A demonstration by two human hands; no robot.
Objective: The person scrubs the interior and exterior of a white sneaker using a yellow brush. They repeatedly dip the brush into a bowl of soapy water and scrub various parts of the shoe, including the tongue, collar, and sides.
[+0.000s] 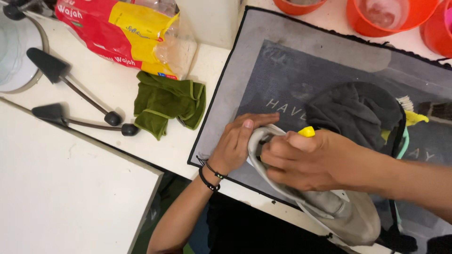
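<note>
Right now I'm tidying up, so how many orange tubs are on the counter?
3, all along the top edge: one above the mat's upper middle, a see-through one right of it, and one cut off at the right corner. More may sit outside the picture.

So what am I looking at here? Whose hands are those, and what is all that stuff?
This is one picture, taken by a small camera on a person's head, looking down at their own two bare hands. There is no machine here.

The left hand, with dark bands on its wrist, steadies a grey shoe. The right hand has its grip closed on something with a yellow tip; what it is stays hidden.

Under them lies a grey mat on a white counter. On the mat sits a dark grey cloth. On the counter lie a folded green cloth, a red and yellow bag and two black shoe shapers. Orange tubs stand at the top.
</note>
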